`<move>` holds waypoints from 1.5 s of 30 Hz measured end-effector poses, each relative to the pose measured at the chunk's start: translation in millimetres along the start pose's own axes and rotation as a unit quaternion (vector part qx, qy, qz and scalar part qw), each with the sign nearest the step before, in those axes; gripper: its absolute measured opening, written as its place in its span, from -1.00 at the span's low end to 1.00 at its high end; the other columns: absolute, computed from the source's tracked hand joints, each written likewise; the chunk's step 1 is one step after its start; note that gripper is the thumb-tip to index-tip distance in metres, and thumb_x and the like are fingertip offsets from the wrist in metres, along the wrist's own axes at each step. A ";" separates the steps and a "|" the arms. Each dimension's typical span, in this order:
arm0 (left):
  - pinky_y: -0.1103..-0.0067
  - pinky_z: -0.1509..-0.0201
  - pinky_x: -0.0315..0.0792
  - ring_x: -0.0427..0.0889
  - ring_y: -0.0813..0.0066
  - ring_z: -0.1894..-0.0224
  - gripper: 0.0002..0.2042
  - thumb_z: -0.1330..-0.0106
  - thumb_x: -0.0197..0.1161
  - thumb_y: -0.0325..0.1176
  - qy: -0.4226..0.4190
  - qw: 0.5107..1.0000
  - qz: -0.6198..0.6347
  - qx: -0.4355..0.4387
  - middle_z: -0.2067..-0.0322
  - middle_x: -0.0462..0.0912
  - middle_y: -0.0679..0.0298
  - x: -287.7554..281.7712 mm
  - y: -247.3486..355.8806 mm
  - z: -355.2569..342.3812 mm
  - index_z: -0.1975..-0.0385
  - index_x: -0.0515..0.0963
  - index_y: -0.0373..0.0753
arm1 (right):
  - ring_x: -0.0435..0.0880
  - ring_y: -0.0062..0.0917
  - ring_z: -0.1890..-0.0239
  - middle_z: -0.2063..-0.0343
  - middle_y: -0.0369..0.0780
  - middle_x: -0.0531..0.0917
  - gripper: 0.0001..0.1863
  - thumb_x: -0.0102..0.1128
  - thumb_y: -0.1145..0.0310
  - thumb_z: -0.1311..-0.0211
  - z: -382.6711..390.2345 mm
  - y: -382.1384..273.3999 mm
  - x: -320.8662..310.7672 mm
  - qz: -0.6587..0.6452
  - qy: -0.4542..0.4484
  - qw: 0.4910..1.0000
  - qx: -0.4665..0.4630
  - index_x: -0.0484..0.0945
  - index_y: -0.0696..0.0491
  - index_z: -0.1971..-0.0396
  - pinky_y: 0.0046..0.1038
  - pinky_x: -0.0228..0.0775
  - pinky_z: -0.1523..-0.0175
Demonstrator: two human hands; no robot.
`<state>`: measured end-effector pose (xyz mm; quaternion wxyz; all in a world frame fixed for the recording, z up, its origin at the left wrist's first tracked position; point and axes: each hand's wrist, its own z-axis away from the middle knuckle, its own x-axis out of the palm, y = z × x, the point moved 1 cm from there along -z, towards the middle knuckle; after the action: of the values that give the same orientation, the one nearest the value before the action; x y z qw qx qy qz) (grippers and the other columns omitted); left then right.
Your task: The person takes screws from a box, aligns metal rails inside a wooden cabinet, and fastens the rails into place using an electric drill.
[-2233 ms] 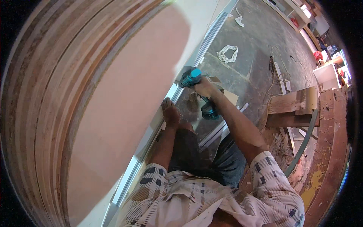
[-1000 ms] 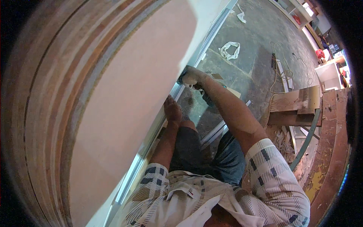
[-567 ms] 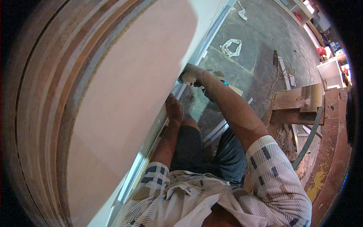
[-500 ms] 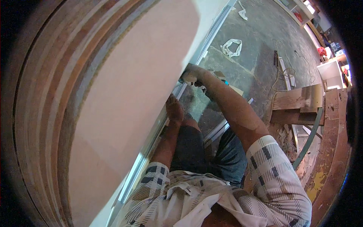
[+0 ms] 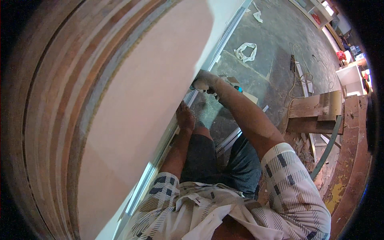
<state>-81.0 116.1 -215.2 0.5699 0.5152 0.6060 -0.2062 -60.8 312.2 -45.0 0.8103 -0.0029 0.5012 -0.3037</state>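
Gripping a dark-and-teal power drill (image 5: 193, 85), the R hand (image 5: 206, 82) has its fingers curled round the tool, right by the long silvery-white metal rail (image 5: 192, 97) edging a big, flat, pale pinkish-white panel (image 5: 144, 100). Most of the drill's hidden by hand + forearm; its tip's out of sight, so can't tell what it touches. L hand (image 5: 186, 117) sits nearer the body, fingers close together, tips at the panel's edge; can't tell if they pinch anything.

Lens rim cuts the room to a circle; clutter in the top R is too small & blurry to sort out. Tiny tag-like mark on the white, navy-checked shirt (image 5: 200, 214) can't be read.

Scuffed grey floor (image 5: 260, 38) w/ a white ring-shaped scrap (image 5: 245, 52); tan looped cord (image 5: 294, 82) near a brown wooden box-like stand (image 5: 314, 106). Brown-striped layered board edges (image 5: 52, 104) fill far L, bent by the fisheye. Far R: worn reddish-brown plank (image 5: 353, 148) w/ flaky yellow patch.
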 end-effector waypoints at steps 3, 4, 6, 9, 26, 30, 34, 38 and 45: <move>0.18 -0.45 0.08 0.29 -0.13 -0.31 -0.59 -0.24 0.00 -0.47 0.002 1.000 0.004 -0.002 -0.24 0.35 -0.15 4.7 2.2 -0.5 -0.05 0.46 -0.57 | 0.71 -0.33 0.24 0.31 -0.15 0.71 -0.80 0.13 0.41 -0.07 8.4 1.8 -0.3 -0.066 0.012 0.997 0.028 0.65 0.04 0.30 -0.33 0.56 0.12; 0.18 -0.45 0.08 0.29 -0.12 -0.32 -0.59 -0.25 -0.01 -0.47 -0.003 1.000 -0.008 -0.001 -0.25 0.35 -0.15 5.7 1.8 -1.4 -0.06 0.45 -0.57 | 0.71 -0.32 0.22 0.29 -0.14 0.71 -0.79 0.13 0.40 -0.07 8.4 1.4 -1.6 -0.023 0.004 1.000 0.019 0.64 0.05 0.28 -0.32 0.56 0.11; 0.19 -0.45 0.07 0.28 -0.11 -0.32 -0.60 -0.26 -0.02 -0.47 0.001 1.000 -0.015 -0.003 -0.25 0.34 -0.14 6.4 -2.3 -2.5 -0.06 0.45 -0.57 | 0.70 -0.30 0.20 0.26 -0.13 0.71 -0.75 0.14 0.39 -0.07 5.6 -2.4 -3.1 0.061 -0.013 0.998 -0.002 0.62 0.06 0.23 -0.29 0.57 0.09; 0.20 -0.46 0.06 0.26 -0.09 -0.34 -0.60 -0.28 -0.04 -0.46 -0.010 1.000 -0.018 -0.002 -0.26 0.33 -0.13 5.0 5.3 -6.7 -0.05 0.45 -0.57 | 0.71 -0.29 0.17 0.24 -0.12 0.71 -0.73 0.16 0.37 -0.07 -1.4 5.6 1.7 0.047 0.015 0.998 0.030 0.61 0.06 0.19 -0.27 0.57 0.08; 0.17 -0.46 0.05 0.23 -0.10 -0.35 -0.56 -0.23 0.08 -0.40 -0.078 0.995 -0.067 0.006 -0.27 0.32 -0.14 6.6 4.6 6.8 -0.08 0.44 -0.55 | 0.73 -0.25 0.16 0.25 -0.10 0.72 -0.65 0.20 0.35 0.04 -9.2 17.8 23.5 -0.004 0.027 0.995 0.095 0.61 0.01 0.16 -0.23 0.59 0.14; 0.21 -0.47 0.03 0.22 -0.06 -0.36 -0.51 -0.22 0.10 -0.39 -0.012 0.985 -0.171 0.010 -0.29 0.28 -0.11 20.9 -52.7 2.8 -0.13 0.40 -0.55 | 0.73 -0.23 0.16 0.25 -0.05 0.71 -0.62 0.19 0.33 0.04 10.2 -23.7 -20.1 0.006 0.002 1.000 0.012 0.61 0.04 0.14 -0.22 0.58 0.15; 0.23 -0.46 0.08 0.33 -0.02 -0.30 -0.53 -0.21 0.11 -0.38 -0.059 0.997 -0.054 -0.003 -0.23 0.38 -0.12 9.7 36.6 -0.4 -0.09 0.43 -0.54 | 0.73 -0.27 0.22 0.24 -0.05 0.71 -0.55 0.25 0.32 0.05 106.4 35.6 5.9 -0.136 0.093 0.976 0.141 0.56 0.10 0.07 -0.25 0.57 0.15; 0.15 -0.42 0.11 0.38 -0.04 -0.24 -0.65 -0.17 0.16 -0.41 -0.038 0.999 -0.013 -0.011 -0.12 0.48 -0.14 -15.9 -7.6 -13.4 0.11 0.54 -0.54 | 0.65 -0.44 0.38 0.31 -0.20 0.68 -0.55 0.29 0.49 0.07 184.1 18.4 8.8 -0.456 0.215 0.857 0.107 0.56 0.09 0.06 -0.38 0.54 0.23; 0.11 -0.29 0.21 0.45 -0.06 -0.12 -0.74 -0.22 0.19 -0.34 0.075 0.989 0.108 -0.063 -0.02 0.52 -0.10 -31.7 74.8 -40.1 0.19 0.63 -0.36 | 0.50 -0.54 0.70 0.47 -0.19 0.65 -0.68 0.33 0.39 -0.02 387.2 23.0 86.9 -0.721 0.373 0.537 0.232 0.59 0.25 0.23 -0.51 0.36 0.57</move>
<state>-41.7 166.0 -150.7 0.5732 0.5547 0.5995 -0.0655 292.8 171.9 70.1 0.0297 -0.0618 0.4984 -0.8642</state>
